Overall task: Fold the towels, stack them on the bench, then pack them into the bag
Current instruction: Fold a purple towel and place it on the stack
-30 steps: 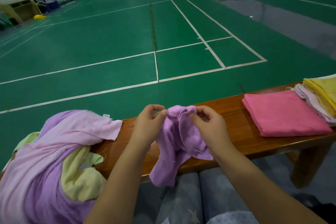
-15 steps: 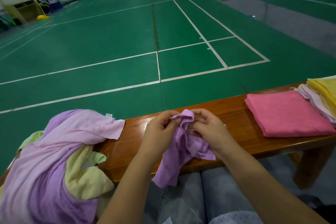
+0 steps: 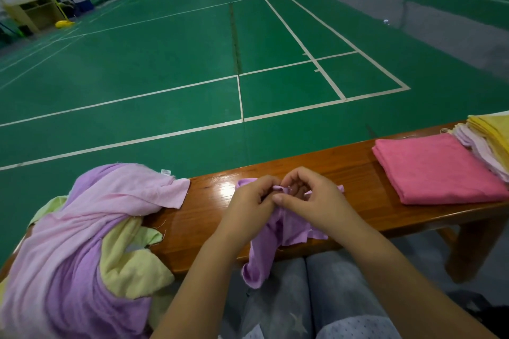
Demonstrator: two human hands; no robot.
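Both hands over middle of bench [image 3: 209, 201], close together. Left hand [image 3: 249, 205] and right hand [image 3: 314, 201] each pinch top edge of small purple towel [image 3: 271, 239] with curled fingers. Towel bunched, lower part draped over bench's near edge onto lap. Unfolded heap of towels [image 3: 82, 242], lilac, pink, pale yellow, at left end. Folded pink towel [image 3: 438, 168] at right end; just beside it, folded stack [image 3: 490, 137] at far right edge.
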